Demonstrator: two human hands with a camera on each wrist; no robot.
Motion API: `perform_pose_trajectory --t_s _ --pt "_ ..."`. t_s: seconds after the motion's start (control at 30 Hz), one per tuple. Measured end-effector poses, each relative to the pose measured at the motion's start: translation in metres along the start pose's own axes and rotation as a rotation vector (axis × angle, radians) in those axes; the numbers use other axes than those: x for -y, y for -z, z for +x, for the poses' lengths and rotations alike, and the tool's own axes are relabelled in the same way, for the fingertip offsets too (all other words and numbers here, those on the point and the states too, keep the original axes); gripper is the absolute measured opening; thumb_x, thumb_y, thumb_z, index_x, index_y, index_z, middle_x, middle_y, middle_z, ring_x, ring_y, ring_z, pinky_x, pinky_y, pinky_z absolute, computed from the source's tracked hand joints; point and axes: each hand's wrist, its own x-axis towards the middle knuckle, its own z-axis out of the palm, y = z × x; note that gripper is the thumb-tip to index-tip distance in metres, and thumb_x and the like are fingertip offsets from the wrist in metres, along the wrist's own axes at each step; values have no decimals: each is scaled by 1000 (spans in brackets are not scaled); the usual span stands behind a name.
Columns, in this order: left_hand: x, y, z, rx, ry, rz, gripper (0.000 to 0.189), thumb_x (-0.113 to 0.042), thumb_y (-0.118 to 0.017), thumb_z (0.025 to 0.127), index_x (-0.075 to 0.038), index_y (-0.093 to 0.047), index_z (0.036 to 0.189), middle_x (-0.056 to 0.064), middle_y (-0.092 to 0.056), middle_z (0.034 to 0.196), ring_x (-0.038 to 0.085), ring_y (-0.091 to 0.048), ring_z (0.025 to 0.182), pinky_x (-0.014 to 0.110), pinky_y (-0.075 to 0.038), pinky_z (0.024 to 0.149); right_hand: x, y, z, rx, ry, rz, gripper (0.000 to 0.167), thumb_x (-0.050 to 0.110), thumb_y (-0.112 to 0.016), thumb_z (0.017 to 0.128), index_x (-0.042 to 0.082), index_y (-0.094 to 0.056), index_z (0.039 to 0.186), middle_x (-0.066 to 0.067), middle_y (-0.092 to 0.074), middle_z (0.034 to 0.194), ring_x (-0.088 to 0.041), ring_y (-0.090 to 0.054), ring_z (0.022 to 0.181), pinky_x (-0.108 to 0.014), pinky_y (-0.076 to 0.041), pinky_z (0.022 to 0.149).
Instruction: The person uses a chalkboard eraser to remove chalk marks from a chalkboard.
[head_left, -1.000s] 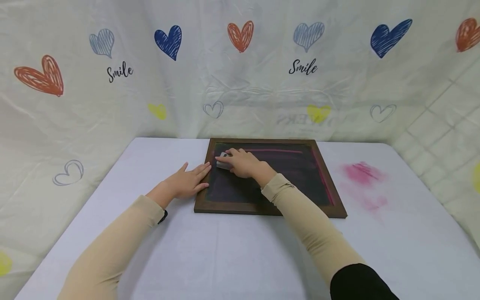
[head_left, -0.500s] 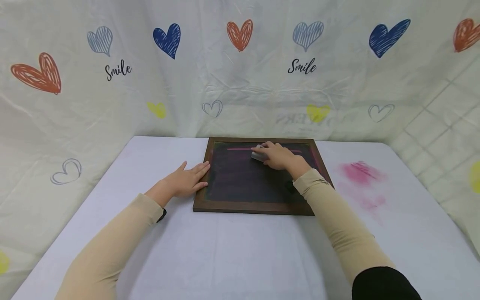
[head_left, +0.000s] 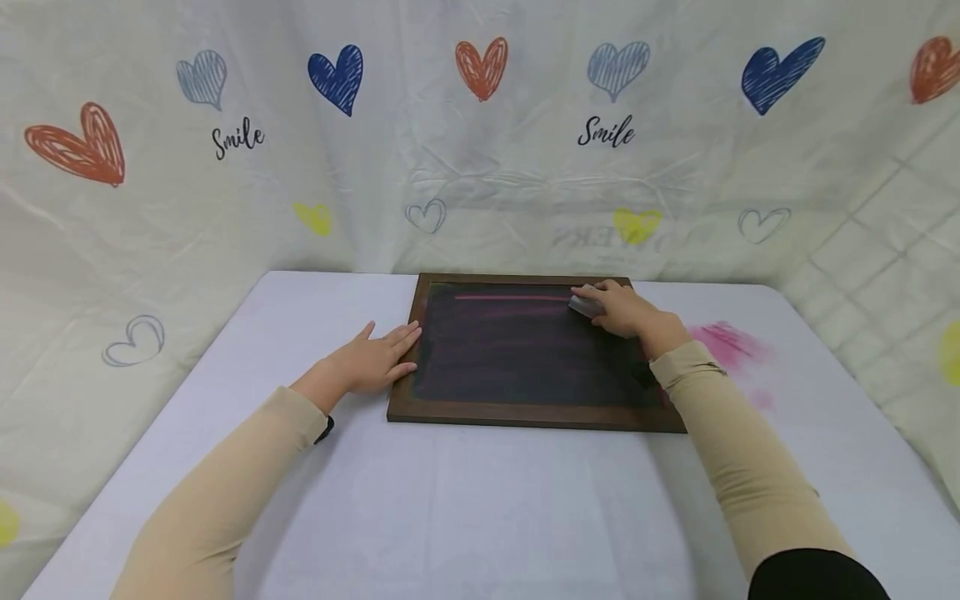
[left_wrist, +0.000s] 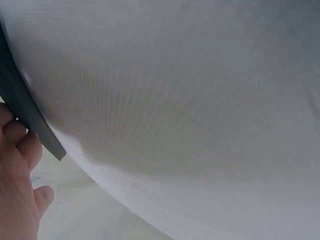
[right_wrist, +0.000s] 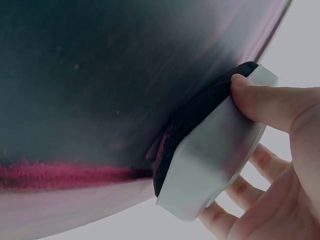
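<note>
A framed chalkboard (head_left: 517, 358) lies on the white-covered table. At its upper right my right hand (head_left: 626, 312) grips a pale chalkboard eraser (head_left: 587, 305). In the right wrist view, the thumb lies along one side of the eraser (right_wrist: 215, 150) and the other fingers are curled behind it. Its dark felt (right_wrist: 200, 105) is against the board, at the end of a pink chalk line (right_wrist: 65, 175). My left hand (head_left: 367, 362) rests at the board's left edge, fingers straight on the brown wooden frame (head_left: 480, 414).
Pink chalk smudges (head_left: 731, 343) mark the white tablecloth (head_left: 465, 517) right of the board, partly behind the right forearm. Just behind the table's far edge hangs a pale curtain (head_left: 525, 167) printed with hearts and "Smile".
My right hand has swept the eraser rightward across the board's upper part, from near the left edge to near the right. The left hand has stayed in place on the frame.
</note>
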Motion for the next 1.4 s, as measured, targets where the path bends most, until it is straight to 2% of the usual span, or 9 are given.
perform_pose_trajectory --t_s 0.1,0.23,0.37,0.5,0.67,0.83,0.97,1.2,1.4 --pt "-1 0 0 4 -2 -1 71 -44 -38 111 -2 -13 164 14 -11 170 28 -19 155 64 -4 120 -1 1 -1 -4 -13 18 64 1 -64 99 3 -38 157 -41 -35 148 -59 -47 122 -66 -41 99" --pt "-2 2 0 6 -2 -5 72 -44 -37 112 -2 -12 164 14 -11 170 28 -19 155 64 -4 120 6 0 3 18 -98 11 65 2 -64 99 6 -37 158 -38 -33 151 -59 -44 127 -64 -43 98" --pt "-3 3 -1 2 -4 -10 71 -43 -37 112 -2 -12 164 15 -11 170 28 -19 155 64 -5 120 22 -1 12 42 -208 8 66 5 -63 101 9 -36 160 -33 -31 155 -56 -38 133 -64 -43 99" --pt "-2 3 -1 9 -3 -13 71 -43 -38 112 -2 -12 164 15 -12 170 29 -19 155 64 -4 120 43 -8 27 40 -244 -2 67 10 -63 102 14 -34 162 -29 -31 157 -53 -36 137 -66 -40 102" --pt "-1 1 1 8 -8 -10 72 -44 -38 111 -2 -13 164 14 -12 170 28 -20 155 64 -4 120 81 -19 46 19 -206 -48 66 16 -64 103 18 -34 162 -26 -33 157 -48 -38 138 -63 -40 105" --pt "-1 1 1 5 -6 -7 72 -44 -38 111 -2 -13 164 15 -13 170 29 -21 154 65 -5 120 125 -26 59 35 -88 -82 66 18 -64 104 21 -35 162 -24 -33 159 -46 -39 139 -60 -40 107" --pt "-2 2 1 8 0 -4 72 -44 -39 111 -1 -13 164 15 -14 170 29 -21 154 65 -5 120 146 -31 64 38 -9 -95 65 19 -65 104 24 -36 162 -23 -35 157 -44 -43 136 -58 -42 107" --pt "0 0 0 4 0 0 72 -43 -39 111 -2 -13 164 15 -13 170 29 -21 154 65 -4 120 139 -31 63 51 -10 -96 65 23 -64 104 28 -34 162 -21 -33 159 -42 -45 133 -54 -46 100" --pt "-1 1 0 1 -6 -1 72 -43 -38 111 -2 -12 164 15 -13 170 28 -20 155 64 -5 120 104 -24 49 25 -74 -62 67 18 -64 104 23 -33 163 -24 -32 159 -46 -41 137 -59 -45 101"
